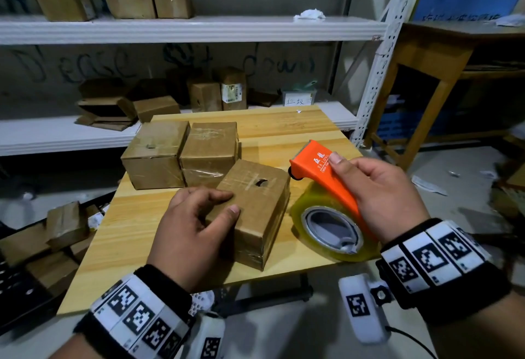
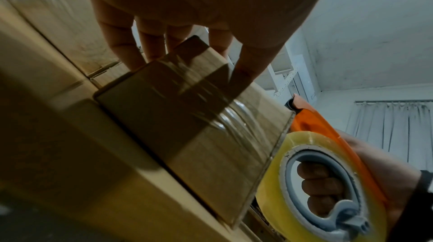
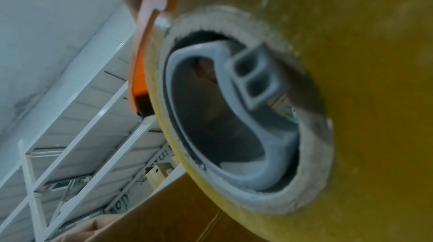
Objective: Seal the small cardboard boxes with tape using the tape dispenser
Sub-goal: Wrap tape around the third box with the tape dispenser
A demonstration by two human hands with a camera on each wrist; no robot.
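Box (image 1: pixel 257 205): small brown cardboard, clear tape wrinkled over one side, dark hole on top; sits on worktop (image 1: pixel 136 230).
Left hand (image 1: pixel 196 230): fingers curled, gripping box.
Right hand (image 1: pixel 377 193): grips orange tape dispenser (image 1: pixel 326 179) beside box.

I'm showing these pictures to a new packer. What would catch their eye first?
Most likely the bright orange tape dispenser with its yellowish tape roll, held in the right hand at the wooden table's right edge. Next, the left hand holding the nearest cardboard box, with two more boxes standing behind it.
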